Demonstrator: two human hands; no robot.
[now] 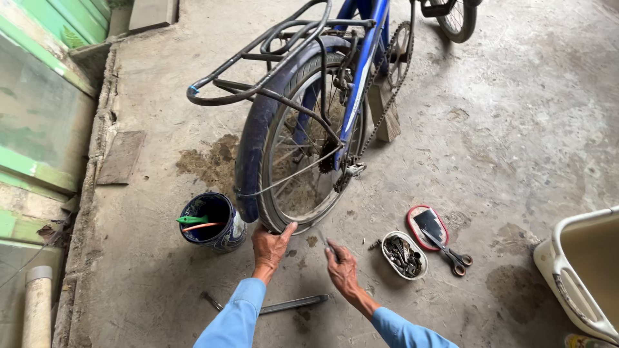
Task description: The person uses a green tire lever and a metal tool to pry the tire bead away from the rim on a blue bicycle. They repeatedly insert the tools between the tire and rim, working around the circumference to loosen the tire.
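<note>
A blue bicycle stands on the concrete floor with its rear wheel [303, 148] nearest me. My left hand [269, 247] rests against the bottom of the rear tyre, fingers spread on the rubber. My right hand [342, 266] hovers just right of the tyre, closed on a thin metal tool [324, 240] that points up toward the wheel. The chain [380, 109] hangs slack along the right side of the frame. Both sleeves are light blue.
A dark blue bucket [213, 222] with tools stands left of the wheel. A flat wrench [293, 303] lies near my arms. A white oval tin of metal parts [403, 256], a red-rimmed lid [427, 227] and scissors [451, 254] lie to the right. A cream tub [580, 270] sits far right.
</note>
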